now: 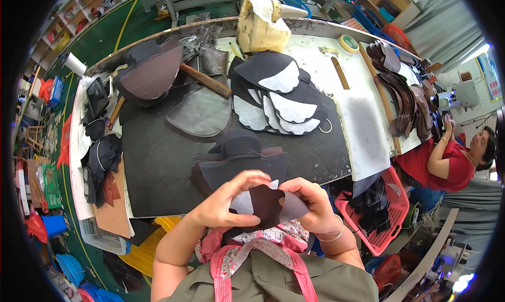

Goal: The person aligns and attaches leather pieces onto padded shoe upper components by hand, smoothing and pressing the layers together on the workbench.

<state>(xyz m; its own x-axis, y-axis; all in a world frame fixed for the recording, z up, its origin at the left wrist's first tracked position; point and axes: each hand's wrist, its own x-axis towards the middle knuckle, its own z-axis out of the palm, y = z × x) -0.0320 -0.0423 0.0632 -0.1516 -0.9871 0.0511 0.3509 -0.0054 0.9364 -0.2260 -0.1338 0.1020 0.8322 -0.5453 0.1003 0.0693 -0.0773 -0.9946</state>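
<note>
Close to my body, above the near edge of the bench, I hold a curved dark brown leather piece (267, 206) with a whitish backing on part of it. My left hand (223, 199) is curled around its left side, thumb below and fingers above. The right end is pinched in my right hand (314, 206), where the piece folds up to a greyer side. Just beyond my fingers, a stack of black and dark brown cut pieces (239, 155) lies on the black work mat (152, 165). Farther off is a fanned pile of black pieces with white backing (289, 78).
A wooden-handled tool (205, 80) lies by a large brown piece (150, 78). A yellowish container (263, 31) and a tape roll (348, 43) stand at the back. Right are brown strips (400, 105), a pink basket (397, 210) and a person in red (447, 165).
</note>
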